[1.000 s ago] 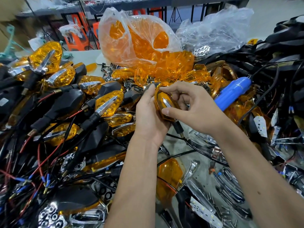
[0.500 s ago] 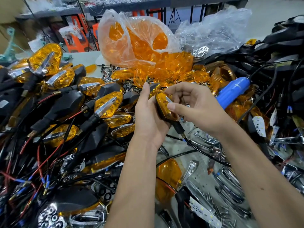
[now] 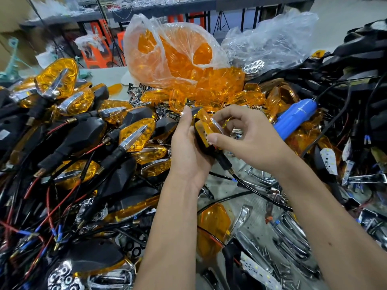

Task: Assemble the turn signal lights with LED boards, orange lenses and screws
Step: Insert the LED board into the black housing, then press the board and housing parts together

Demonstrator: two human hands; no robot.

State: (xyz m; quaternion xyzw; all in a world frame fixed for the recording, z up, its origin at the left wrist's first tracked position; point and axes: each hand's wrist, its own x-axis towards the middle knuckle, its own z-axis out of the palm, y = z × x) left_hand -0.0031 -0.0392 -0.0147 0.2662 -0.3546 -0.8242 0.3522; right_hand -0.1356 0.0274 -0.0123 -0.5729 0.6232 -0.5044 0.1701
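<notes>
My left hand (image 3: pixel 188 149) grips a turn signal light (image 3: pixel 204 132) with a black housing, an orange lens and a chrome strip, held above the table's middle. Its black stem and wire hang down to the right. My right hand (image 3: pixel 245 139) pinches the lens edge from the right, thumb low and fingers curled over the top. A blue electric screwdriver (image 3: pixel 297 120) lies on the lens pile just behind my right hand. Loose orange lenses (image 3: pixel 219 91) spill from a clear bag (image 3: pixel 167 53). White LED boards (image 3: pixel 328 160) lie at the right and the bottom.
A heap of assembled lights with black stems and red and black wires (image 3: pixel 73 132) fills the left. Black housings (image 3: pixel 366 59) pile at the right. Chrome trim strips (image 3: pixel 293 233) and small screws (image 3: pixel 282 268) lie on the table in front. A loose orange lens (image 3: pixel 211 227) sits below my arms.
The light has turned in my hands, so its lens edge and chrome strip now face my right hand. My right-hand fingers have shifted over the top of the lens.
</notes>
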